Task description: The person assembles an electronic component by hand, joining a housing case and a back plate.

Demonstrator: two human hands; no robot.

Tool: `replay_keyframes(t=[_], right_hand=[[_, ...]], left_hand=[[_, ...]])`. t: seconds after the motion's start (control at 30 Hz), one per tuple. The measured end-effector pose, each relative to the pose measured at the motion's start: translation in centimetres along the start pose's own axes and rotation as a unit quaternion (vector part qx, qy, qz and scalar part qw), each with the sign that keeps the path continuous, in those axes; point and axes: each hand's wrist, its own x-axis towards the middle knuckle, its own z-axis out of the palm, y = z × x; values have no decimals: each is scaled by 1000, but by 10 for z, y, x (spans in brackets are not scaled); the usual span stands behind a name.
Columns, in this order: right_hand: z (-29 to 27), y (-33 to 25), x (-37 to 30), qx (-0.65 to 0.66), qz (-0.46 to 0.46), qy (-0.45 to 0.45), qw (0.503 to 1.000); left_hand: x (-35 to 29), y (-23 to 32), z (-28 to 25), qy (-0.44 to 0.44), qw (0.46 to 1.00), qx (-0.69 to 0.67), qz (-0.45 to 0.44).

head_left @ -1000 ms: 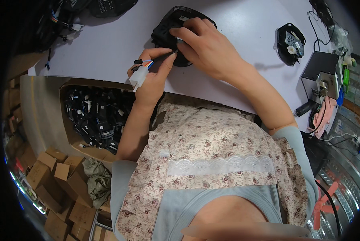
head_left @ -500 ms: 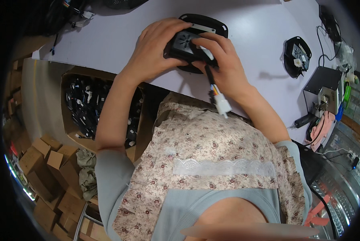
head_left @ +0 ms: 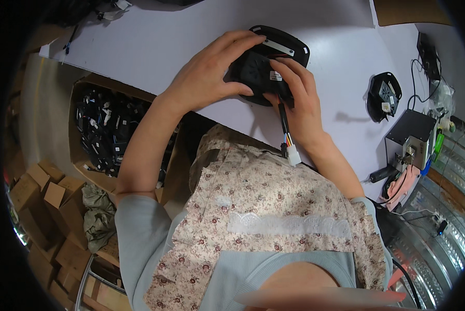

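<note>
Hands: 2, 1 at each side of the same work.
Left hand [head_left: 204, 75]: thumb spread well apart from the fingers, bracketing the left end of the module; fingertips reach the silver strip. Whether it grips firmly, I cannot tell.
Right hand [head_left: 301, 101]: fingers bent and close together, thumb tucked at the near edge, pinching the module's right end.
Black module [head_left: 255, 70]: 1 between the hands, lying over the near part of the shell; long axis left to right, right end lower in view; round slotted face up.
Black shell [head_left: 304, 59]: 1 under the module, on the table near its front edge; open side up, long axis tilted from upper right to lower left.
Silver strip [head_left: 279, 47]: 1, along the shell's far side, its right end lower in view.
White label [head_left: 276, 76]: 1, on the module beside the right fingers.
Cable [head_left: 283, 119]: 1 black-sleeved bundle, running from the module's near edge toward the person.
Connectors: 2 at its end, 1 white connector [head_left: 293, 155] and 1 black connector [head_left: 283, 150].
Table [head_left: 341, 52]: pale; 1 similar black unit [head_left: 384, 93] stands apart at right.
Carton [head_left: 75, 119]: 1, left of the person, holding many black parts [head_left: 102, 135], too crowded to count.
</note>
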Motion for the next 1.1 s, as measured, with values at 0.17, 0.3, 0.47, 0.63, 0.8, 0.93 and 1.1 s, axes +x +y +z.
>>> replay_keyframes(t=[0.17,0.3,0.47,0.63,0.8,0.93,1.1], right_hand=[[6,-6,-2,-19,18,18,1000],[-2,-5,2,-85,-14,5,996],[-2,-6,1,-150,-31,16,988],[-9,-5,-13,-99,65,76,990],[-43,-1,-38,-76,131,54,987],[-55,5,-63,26,111,74,991],[-93,8,-89,51,24,287,956]], left_hand=[[-1,0,-1,2,1000,-7,0],[3,-1,-4,26,996,-88,-16],[12,-1,-3,49,992,-44,-109],[18,7,-10,-7,994,51,-92],[15,39,3,-42,953,-196,-228],[21,34,9,-14,943,-240,-231],[117,26,21,-73,953,-235,-175]])
